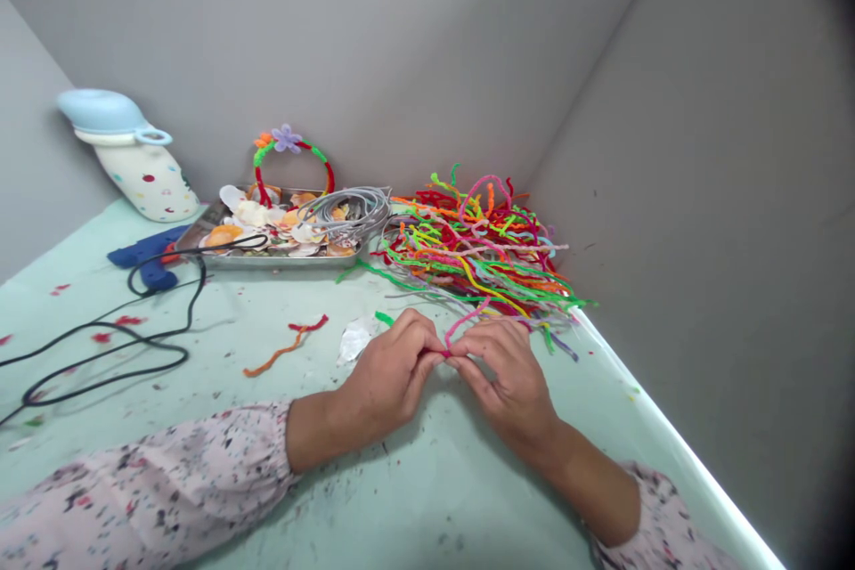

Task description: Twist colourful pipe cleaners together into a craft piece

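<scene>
My left hand (394, 367) and my right hand (511, 378) meet fingertip to fingertip over the table. Between them both pinch a pink pipe cleaner (468, 319), with one free end rising up and to the right; a darker pink-red part of it shows at the fingertips. Behind my left hand a green pipe cleaner end (384, 318) sticks out, mostly hidden. Just beyond that hand lies a crumpled whitish scrap (359, 339). Further left rests a short orange and red pipe cleaner piece (277, 356).
A heap of coloured pipe cleaners (481, 249) lies at the back right. Left of it, a metal tray (294, 263) holds scraps, coiled grey wire (354, 212) and a flowered hoop (327, 165). A blue glue gun (150, 258) trails a black cord (191, 303) beside a bottle (143, 169).
</scene>
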`<state>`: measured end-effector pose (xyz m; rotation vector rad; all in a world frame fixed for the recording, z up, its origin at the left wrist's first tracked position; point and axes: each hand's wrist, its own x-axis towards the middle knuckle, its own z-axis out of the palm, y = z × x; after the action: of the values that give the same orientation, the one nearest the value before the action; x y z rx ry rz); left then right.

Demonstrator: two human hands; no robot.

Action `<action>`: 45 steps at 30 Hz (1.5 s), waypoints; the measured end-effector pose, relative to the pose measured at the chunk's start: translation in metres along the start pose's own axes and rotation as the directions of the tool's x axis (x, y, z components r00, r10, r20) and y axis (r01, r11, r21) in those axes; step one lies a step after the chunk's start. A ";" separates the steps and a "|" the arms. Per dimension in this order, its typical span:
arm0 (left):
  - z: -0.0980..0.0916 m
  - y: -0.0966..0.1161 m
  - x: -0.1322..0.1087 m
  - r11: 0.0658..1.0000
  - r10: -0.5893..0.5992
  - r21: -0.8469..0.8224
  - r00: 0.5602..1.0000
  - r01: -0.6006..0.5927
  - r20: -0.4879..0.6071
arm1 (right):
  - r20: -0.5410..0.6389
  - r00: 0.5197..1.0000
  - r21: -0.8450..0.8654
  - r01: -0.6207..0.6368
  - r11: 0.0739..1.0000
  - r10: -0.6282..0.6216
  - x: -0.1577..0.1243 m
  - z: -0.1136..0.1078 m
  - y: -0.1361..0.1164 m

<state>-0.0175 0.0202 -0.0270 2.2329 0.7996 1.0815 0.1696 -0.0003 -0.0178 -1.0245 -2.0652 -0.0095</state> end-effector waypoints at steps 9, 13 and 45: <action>-0.001 0.003 0.001 1.000 0.007 -0.003 1.000 -0.007 -0.014 | -0.045 0.999 -0.004 0.009 1.000 -0.009 0.000 0.001 0.003; -0.001 0.002 0.001 1.000 0.005 0.020 1.000 -0.005 -0.007 | -0.015 1.000 -0.002 0.003 1.000 -0.003 0.000 0.000 0.002; -0.001 0.001 0.000 0.996 0.037 0.080 0.999 -0.039 0.026 | 0.151 0.975 0.164 -0.189 0.968 0.164 -0.001 -0.002 -0.002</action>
<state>-0.0178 0.0191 -0.0260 2.3329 0.8073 1.0547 0.1699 -0.0032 -0.0164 -1.1200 -2.0460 0.3390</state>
